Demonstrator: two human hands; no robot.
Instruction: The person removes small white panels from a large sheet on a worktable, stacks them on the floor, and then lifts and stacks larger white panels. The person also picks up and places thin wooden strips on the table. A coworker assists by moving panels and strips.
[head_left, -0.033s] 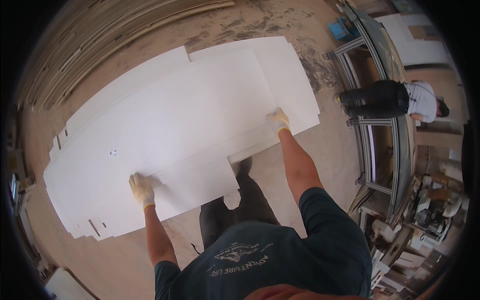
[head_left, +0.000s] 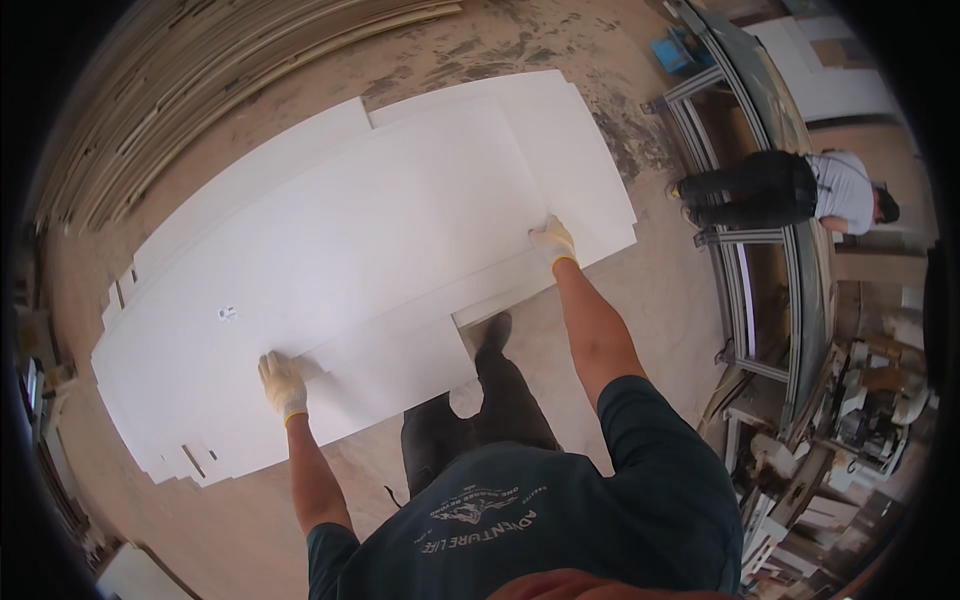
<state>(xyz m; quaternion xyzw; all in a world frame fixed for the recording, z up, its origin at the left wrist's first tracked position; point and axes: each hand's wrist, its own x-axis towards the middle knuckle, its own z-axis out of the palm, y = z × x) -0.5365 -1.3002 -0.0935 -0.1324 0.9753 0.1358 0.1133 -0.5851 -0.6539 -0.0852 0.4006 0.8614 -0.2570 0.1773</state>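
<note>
Your large, flat white panel [head_left: 400, 210] lies around ten o'clock, on overlapping thin white sheets [head_left: 590, 175]. Judging by that, the stacking looks done, but the edges form steps, so any evening-up seems left. At eight o'clock, your left hand [head_left: 283, 385], in a cream knit glove with yellow cuff, sets close-together, slightly bent fingers by the panel's near edge; between one and two, your likewise gloved right hand [head_left: 553, 240] curls its fingers at a corner. You cannot tell whether either grips. No container's contents show.
</note>
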